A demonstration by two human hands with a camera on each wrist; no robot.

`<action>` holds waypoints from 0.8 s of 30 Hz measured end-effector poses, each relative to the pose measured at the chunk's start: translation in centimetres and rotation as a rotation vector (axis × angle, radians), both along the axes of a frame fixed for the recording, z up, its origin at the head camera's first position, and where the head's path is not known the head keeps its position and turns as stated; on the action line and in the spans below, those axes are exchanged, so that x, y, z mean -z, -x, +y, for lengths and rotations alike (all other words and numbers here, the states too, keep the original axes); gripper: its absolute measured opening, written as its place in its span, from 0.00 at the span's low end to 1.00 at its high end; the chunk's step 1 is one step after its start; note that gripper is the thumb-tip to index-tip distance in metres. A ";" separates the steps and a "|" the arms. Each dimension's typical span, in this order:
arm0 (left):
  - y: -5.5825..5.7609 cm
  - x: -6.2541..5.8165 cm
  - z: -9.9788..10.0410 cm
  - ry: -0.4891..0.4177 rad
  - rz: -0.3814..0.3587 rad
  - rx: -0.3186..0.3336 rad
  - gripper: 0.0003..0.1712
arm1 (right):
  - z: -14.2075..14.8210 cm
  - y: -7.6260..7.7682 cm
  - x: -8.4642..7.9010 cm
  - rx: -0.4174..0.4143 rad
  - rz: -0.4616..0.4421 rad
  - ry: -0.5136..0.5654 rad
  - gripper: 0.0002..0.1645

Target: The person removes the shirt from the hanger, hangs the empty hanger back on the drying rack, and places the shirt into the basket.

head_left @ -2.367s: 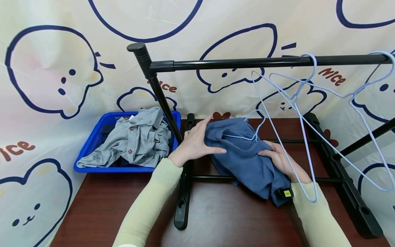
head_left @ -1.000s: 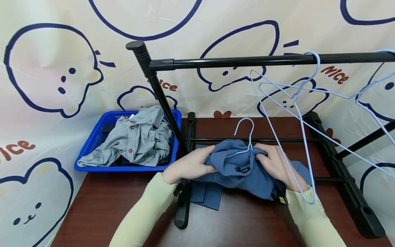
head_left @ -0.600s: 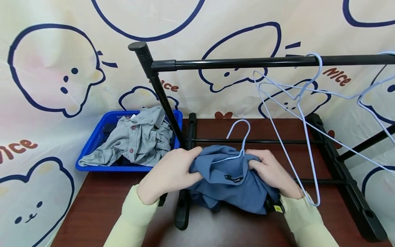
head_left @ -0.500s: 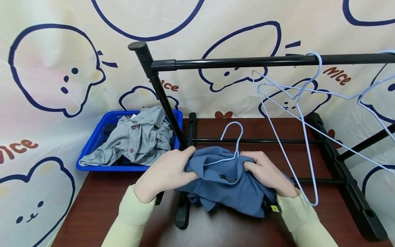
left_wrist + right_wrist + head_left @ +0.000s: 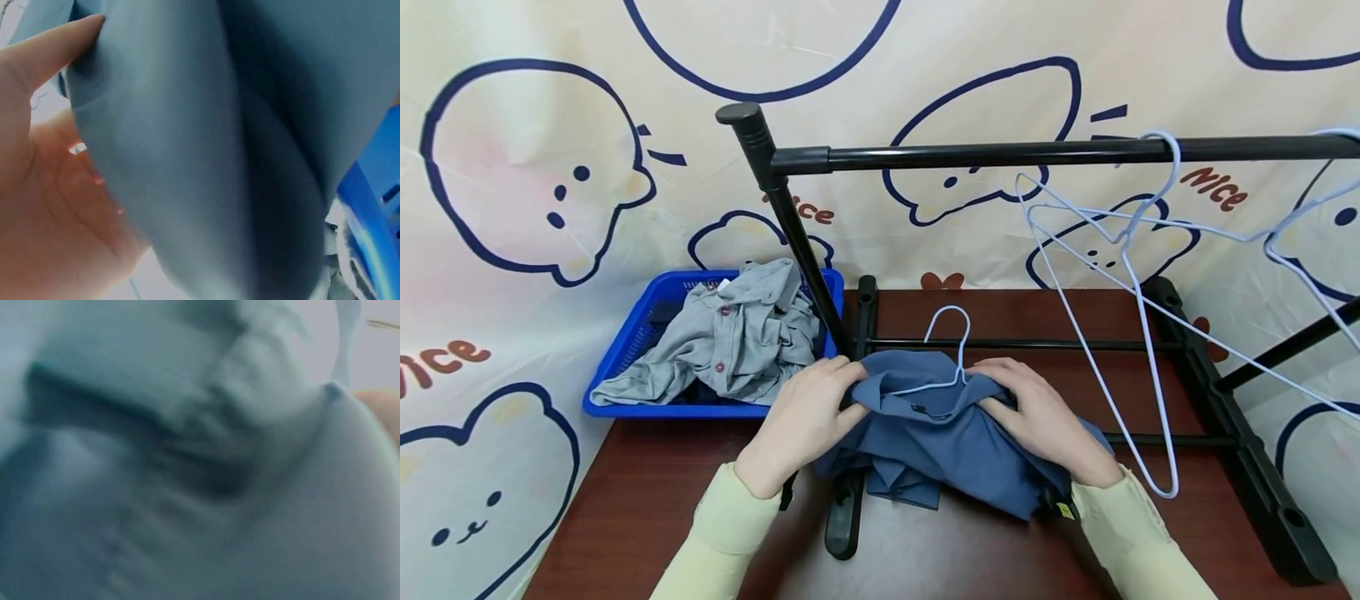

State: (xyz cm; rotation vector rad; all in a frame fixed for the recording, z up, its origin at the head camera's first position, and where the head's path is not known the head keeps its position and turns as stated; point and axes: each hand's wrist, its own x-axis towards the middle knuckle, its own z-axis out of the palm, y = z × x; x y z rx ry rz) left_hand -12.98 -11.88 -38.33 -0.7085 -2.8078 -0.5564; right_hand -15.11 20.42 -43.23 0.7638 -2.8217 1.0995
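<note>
A blue shirt [image 5: 955, 458] hangs bunched between both hands over the rack's lower bars, with its neck opening facing up. Through that opening rises the hook of a light-blue hanger [image 5: 961, 354]; most of the hanger is hidden in the cloth. My left hand [image 5: 801, 421] grips the left side of the neckline, thumb on the near side. On the right side, my right hand [image 5: 1041, 417] holds the fabric between thumb and fingers. Up close in the left wrist view, the shirt [image 5: 169, 137] drapes past the thumb and palm. The right wrist view is mostly blurred cloth.
A black clothes rack [image 5: 985, 157] stands on the brown table [image 5: 662, 500]. Two light-blue empty hangers, the nearer hanger [image 5: 1142, 321] among them, hang from its rail, close to my right forearm. A blue basket [image 5: 681, 411] holding a grey buttoned garment [image 5: 752, 350] sits at left.
The shirt was turned so its neck opening and label came into view, then both hands shifted left with it. The hanger hook, first lying low, now stands up and has moved left.
</note>
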 end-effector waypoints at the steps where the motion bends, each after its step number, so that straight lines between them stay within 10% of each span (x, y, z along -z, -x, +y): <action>1: 0.0 0.0 0.0 -0.005 -0.005 0.000 0.05 | 0.2 -0.2 -0.2 -0.003 0.004 0.013 0.23; 24: 1.1 0.5 -1.0 -0.119 -0.093 -0.073 0.17 | 4.3 -1.5 -0.4 0.125 -0.062 0.143 0.13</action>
